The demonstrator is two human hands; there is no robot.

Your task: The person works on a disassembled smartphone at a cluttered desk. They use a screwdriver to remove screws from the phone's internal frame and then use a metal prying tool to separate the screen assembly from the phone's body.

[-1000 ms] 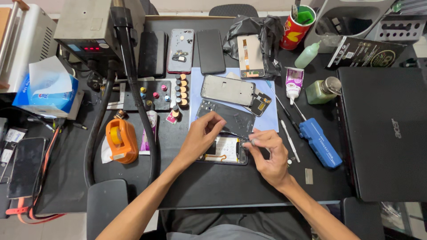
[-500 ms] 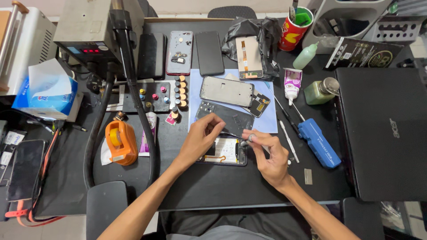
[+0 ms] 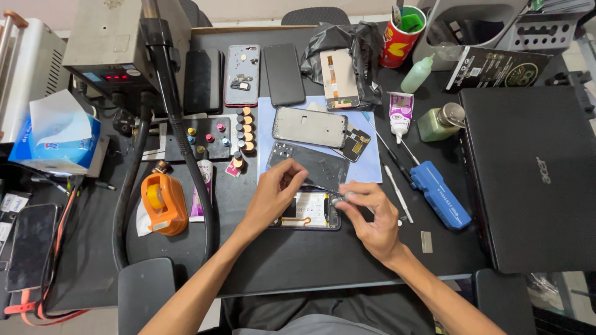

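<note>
An opened phone (image 3: 308, 209) is laid flat on the dark mat (image 3: 261, 260), near its front edge. It is pressed by the left hand (image 3: 273, 195), fingers curled. A small part is pinched by the right hand (image 3: 370, 217) at its right end. A dark back cover (image 3: 310, 166) is seen just behind.

opened phone (image 3: 308, 211): its left part is hidden under the left hand (image 3: 273, 195), its right end under the right hand (image 3: 371, 218).
small part at the fingers (image 3: 340, 200): too small to tell what it is.
laptop (image 3: 534, 177): cut off by the right edge.
white machine (image 3: 25, 74): cut off by the left edge.
chair backs (image 3: 146, 294): only partly seen at the bottom, the counter (image 3: 292, 254) hides the rest.
dark phone (image 3: 28, 248): the picture's left edge cuts off a part of it.
</note>
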